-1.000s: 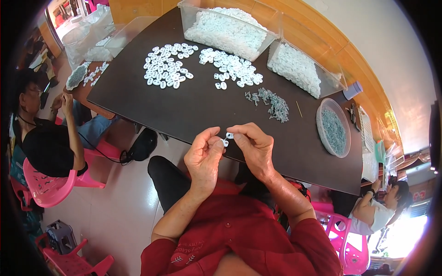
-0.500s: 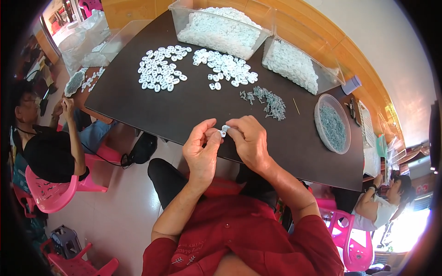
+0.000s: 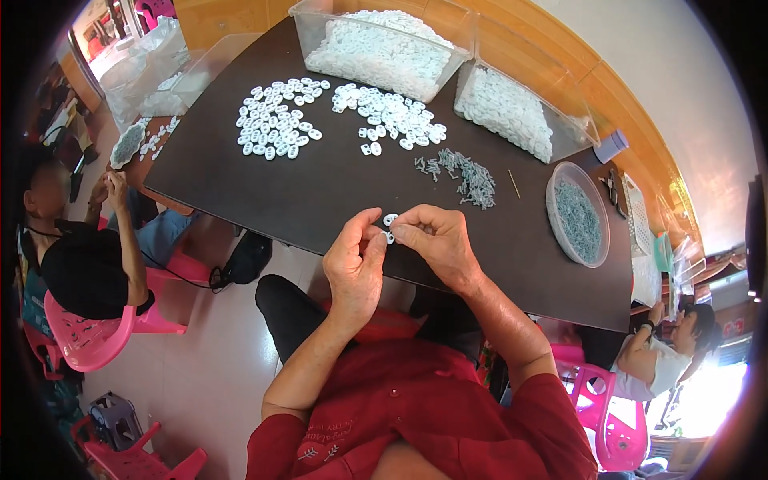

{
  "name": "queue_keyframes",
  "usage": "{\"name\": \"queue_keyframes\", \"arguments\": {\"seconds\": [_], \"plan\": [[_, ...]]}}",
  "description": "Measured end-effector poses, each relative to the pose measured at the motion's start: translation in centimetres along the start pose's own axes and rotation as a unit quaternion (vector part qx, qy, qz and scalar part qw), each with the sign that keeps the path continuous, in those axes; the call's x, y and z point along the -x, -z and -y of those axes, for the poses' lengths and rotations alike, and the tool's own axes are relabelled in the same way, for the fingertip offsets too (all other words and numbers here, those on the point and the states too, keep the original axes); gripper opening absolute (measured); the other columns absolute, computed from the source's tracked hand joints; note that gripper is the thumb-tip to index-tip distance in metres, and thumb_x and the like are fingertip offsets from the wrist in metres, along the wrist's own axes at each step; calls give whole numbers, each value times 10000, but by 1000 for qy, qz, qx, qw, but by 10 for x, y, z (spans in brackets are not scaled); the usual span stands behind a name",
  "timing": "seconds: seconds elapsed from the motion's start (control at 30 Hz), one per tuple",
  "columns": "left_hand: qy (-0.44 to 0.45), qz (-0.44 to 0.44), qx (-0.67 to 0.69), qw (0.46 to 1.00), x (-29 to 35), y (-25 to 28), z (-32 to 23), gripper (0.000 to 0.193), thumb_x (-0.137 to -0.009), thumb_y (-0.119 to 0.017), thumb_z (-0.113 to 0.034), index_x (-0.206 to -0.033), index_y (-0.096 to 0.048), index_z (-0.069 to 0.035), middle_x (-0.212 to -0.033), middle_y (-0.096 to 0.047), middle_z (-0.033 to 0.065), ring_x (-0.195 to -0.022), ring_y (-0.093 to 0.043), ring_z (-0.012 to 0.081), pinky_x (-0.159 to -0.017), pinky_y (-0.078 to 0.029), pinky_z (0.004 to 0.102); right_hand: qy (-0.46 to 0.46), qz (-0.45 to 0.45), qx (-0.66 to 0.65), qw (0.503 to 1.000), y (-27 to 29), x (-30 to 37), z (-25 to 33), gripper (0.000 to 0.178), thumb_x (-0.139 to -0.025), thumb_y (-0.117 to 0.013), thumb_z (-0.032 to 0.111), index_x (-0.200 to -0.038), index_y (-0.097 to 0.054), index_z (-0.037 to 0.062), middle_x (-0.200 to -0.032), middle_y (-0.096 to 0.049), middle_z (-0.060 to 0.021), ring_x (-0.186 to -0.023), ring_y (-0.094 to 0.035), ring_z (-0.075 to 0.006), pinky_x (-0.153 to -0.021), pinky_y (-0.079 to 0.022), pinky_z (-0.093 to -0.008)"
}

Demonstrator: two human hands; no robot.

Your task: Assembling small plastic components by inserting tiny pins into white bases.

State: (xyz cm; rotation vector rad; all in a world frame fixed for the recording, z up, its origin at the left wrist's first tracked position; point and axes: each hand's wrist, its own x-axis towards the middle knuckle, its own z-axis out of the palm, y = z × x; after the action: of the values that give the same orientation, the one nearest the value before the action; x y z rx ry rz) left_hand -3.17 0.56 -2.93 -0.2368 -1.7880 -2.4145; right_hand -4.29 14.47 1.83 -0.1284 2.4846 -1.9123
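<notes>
Above the table's near edge, my left hand (image 3: pixel 356 260) pinches a small white plastic piece (image 3: pixel 390 238) between thumb and fingertips. My right hand (image 3: pixel 436 240) is closed with its fingertips at that same piece; any smaller part between them is hidden. A white oval piece with holes (image 3: pixel 390 218) shows just beyond the fingertips; whether it is held or lies on the table I cannot tell. Farther off lie a spread of white oval pieces (image 3: pixel 276 120), a second group of white pieces (image 3: pixel 392 118) and a heap of small grey screw-like parts (image 3: pixel 478 186).
Clear bins of white pieces (image 3: pixel 380 56) (image 3: pixel 504 112) line the far side of the dark table (image 3: pixel 216 172). At right are a round tub of grey parts (image 3: pixel 578 216), a thin stick (image 3: pixel 514 184), pliers (image 3: pixel 614 192) and a purple cup (image 3: pixel 611 148). Other people sit left and right.
The white oval piece beyond my fingertips now shows flat and whole, apart from the pinched one. My right hand has shifted slightly down and toward me.
</notes>
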Motion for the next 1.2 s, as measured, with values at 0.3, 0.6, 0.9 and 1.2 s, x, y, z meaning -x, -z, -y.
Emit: {"name": "queue_keyframes", "arguments": {"seconds": [0.3,0.6,0.9,1.2], "plan": [[-38,28,-96,994,1,3,-5,301,-870,-566,48,-1169,-544,28,-827,-522,-4,-759,-462,53,-692,-403,183,21,10,50,998,-1,-1,-3,63,-791,-639,45,-776,-644,-16,-689,-587,24,-644,-483,-21,-560,-397,-198],[-32,17,-98,995,1,2,-4,298,-858,-554,71,-1153,-551,26,-826,-530,-5,-755,-470,52,-695,-412,185,36,-1,49,998,-7,3,-6,50,-797,-632,30,-794,-646,-17,-728,-599,18,-674,-494,-25,-586,-406,-196],[-48,15,-115,992,-3,3,-3,297,-810,-569,61,-1099,-573,-3,-735,-561,44,-632,-518,107,-583,-434,235,16,37,-47,998,7,-3,-7,143,-823,-628,14,-958,-658,-25,-840,-648,-24,-766,-558,-56,-709,-463,-213],[-49,33,-147,987,-4,4,-5,317,-806,-561,90,-1111,-557,4,-748,-545,24,-679,-507,93,-644,-432,218,46,75,79,993,5,-6,1,75,-788,-629,6,-862,-637,-3,-792,-608,-14,-696,-519,-59,-624,-428,-221]]}}
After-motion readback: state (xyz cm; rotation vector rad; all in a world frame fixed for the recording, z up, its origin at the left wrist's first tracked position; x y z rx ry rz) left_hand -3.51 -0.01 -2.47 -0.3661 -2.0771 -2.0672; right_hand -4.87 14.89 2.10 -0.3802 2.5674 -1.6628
